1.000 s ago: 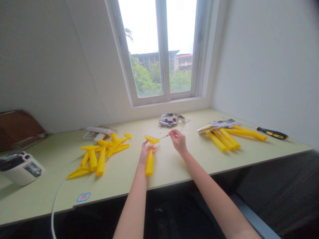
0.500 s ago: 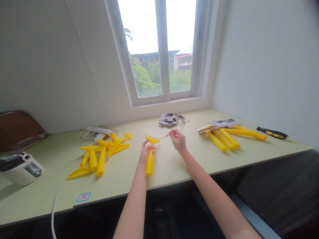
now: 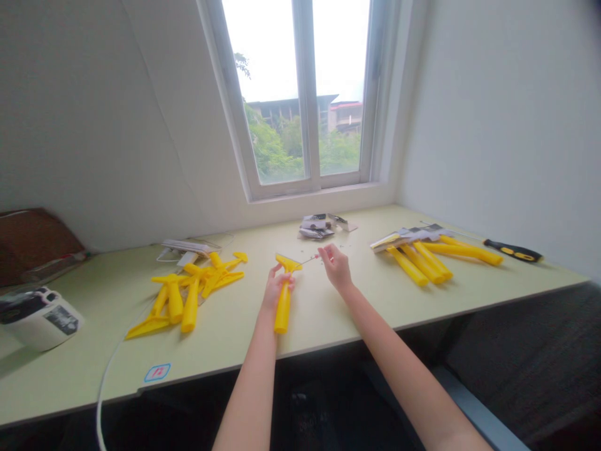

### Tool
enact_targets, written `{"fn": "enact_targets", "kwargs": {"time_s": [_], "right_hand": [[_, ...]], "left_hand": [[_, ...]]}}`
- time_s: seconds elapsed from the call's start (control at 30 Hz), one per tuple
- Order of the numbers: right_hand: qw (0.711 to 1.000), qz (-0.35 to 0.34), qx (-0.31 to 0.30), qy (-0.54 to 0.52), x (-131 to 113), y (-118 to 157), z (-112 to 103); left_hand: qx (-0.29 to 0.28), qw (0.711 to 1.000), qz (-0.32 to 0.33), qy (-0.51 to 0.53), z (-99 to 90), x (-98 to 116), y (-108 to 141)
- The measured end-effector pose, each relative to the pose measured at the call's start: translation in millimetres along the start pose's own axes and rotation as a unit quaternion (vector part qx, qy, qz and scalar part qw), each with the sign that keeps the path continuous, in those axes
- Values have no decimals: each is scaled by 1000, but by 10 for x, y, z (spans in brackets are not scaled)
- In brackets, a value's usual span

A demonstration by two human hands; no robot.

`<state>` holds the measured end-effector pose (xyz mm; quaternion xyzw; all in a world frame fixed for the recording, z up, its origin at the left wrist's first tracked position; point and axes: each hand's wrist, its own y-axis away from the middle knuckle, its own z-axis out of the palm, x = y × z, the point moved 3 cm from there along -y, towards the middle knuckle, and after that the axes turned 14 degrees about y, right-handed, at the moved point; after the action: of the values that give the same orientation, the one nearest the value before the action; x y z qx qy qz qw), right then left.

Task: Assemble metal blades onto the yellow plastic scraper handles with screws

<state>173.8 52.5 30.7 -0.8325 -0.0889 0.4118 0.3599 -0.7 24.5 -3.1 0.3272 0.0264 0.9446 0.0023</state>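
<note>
My left hand [image 3: 278, 287] grips a yellow plastic scraper [image 3: 282, 308] at its neck, with the handle pointing toward me and the wide blade end just above my fingers. My right hand [image 3: 335, 268] is a short way to the right, pinching a thin red-marked pin [image 3: 310, 258]. The pin's far end reaches toward the scraper's blade end. Its exact tip is too small to make out. To the left lies a heap of similar yellow scrapers [image 3: 190, 294], and to the right is a row of yellow handles [image 3: 420, 263] under paper packaging.
A black-and-yellow screwdriver [image 3: 514, 251] lies at the far right of the pale green table [image 3: 84, 319]. Small printed packets [image 3: 318, 225] sit by the window [image 3: 295, 94]. A white appliance [image 3: 40, 318], white cable [image 3: 106, 376] and brown object [image 3: 32, 247] are at the left.
The yellow scraper has turned slightly in my left hand, and its blade end has shifted a little to the right. My right hand has barely moved.
</note>
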Motion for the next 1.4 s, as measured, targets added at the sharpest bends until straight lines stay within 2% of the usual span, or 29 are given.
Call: {"fn": "enact_targets", "kwargs": {"time_s": [0.13,0.23,0.37,0.8,0.9,1.0,1.1,1.2,1.27,1.4], "right_hand": [[999,-20,5,-25,-20,-3,-6],[999,-36,14,-36,-26,-11,-11],[997,-20,-16,-67,-13,-14,15],[996,17,0,-85,-24,-6,-15],[995,36,38,-82,21,-17,-30],[995,48,59,-60,92,-33,-7],[1000,9,-15,4,116,-26,99],[986,-51,-130,93,104,38,220],[969,-66,-186,151,105,92,267],[949,-72,-233,200,92,155,283]], "left_hand": [[-24,999,-1,-23,1,-19,-4],[-16,1000,-2,-27,-6,-24,-9],[-9,1000,-1,-27,-12,-23,-16],[-7,1000,-1,-13,-12,-22,-21],[12,1000,8,0,-21,-14,-33],[67,996,52,35,-50,38,-28],[108,984,92,111,-63,112,6],[120,973,71,182,-51,147,42],[123,969,52,206,-37,151,58],[119,970,35,209,-8,122,53]]}}
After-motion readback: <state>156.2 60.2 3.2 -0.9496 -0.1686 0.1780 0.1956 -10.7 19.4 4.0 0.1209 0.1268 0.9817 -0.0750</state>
